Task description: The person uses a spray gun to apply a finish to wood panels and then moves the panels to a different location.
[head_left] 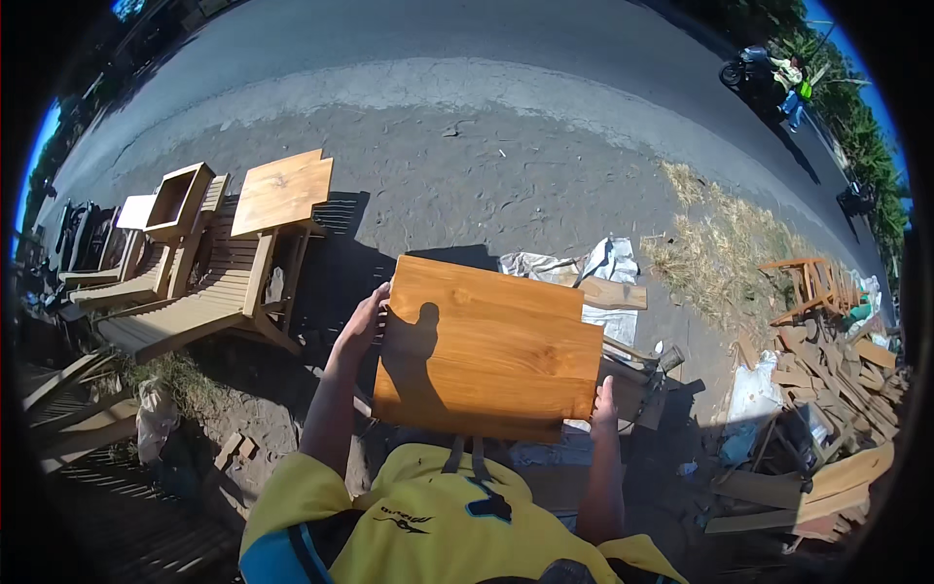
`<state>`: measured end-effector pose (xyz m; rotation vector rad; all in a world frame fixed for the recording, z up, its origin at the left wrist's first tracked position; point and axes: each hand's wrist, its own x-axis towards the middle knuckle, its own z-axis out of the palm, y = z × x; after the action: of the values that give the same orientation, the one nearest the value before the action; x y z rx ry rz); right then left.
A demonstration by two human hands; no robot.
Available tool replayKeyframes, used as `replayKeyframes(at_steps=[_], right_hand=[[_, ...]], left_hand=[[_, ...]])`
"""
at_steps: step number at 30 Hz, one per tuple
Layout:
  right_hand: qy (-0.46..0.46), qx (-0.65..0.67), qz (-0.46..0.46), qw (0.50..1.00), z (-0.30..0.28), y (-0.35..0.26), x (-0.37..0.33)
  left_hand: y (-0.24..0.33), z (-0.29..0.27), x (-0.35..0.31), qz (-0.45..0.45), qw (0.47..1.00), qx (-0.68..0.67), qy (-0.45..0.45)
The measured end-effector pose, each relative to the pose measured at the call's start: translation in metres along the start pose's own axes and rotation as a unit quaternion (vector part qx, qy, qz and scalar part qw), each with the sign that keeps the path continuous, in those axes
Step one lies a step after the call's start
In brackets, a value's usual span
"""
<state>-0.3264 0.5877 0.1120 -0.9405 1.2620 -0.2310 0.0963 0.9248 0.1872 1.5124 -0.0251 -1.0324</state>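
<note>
A flat, varnished orange-brown wooden panel [496,346] is held level in front of my body, its face turned up. My left hand [362,319] grips its left edge near the far corner. On the opposite side my right hand [604,404] closes on the right edge, thumb showing upward. Most fingers of both hands are hidden behind or under the wood. A dark shadow falls across the left part of the panel. Beneath it, partly covered, lie a pale board [613,293] and a white sheet [611,261] on the ground.
Slatted wooden chairs [199,307] stand at the left, with a light wooden panel [282,193] and an open box [180,200] on them. Scrap wood [832,389] is heaped at the right beside dry grass [715,243]. A motorcycle with riders [769,83] is on the road beyond.
</note>
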Motion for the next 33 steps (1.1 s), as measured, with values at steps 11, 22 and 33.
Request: replayKeyframes(at_steps=[11,22,33], right_hand=[[-0.130,-0.115,-0.005,0.985,0.103,-0.051,0.033],[-0.026,-0.148,0.004,0.989,0.349,-0.033,-0.034],[-0.117,-0.181,-0.008,0.976,0.537,-0.013,-0.032]], left_hand=[[-0.006,-0.135,-0.003,0.073,0.994,-0.071,0.050],[0.046,-0.348,0.007,0.065,0.989,-0.108,0.078],[0.052,-0.516,-0.025,0.074,0.978,-0.101,0.166]])
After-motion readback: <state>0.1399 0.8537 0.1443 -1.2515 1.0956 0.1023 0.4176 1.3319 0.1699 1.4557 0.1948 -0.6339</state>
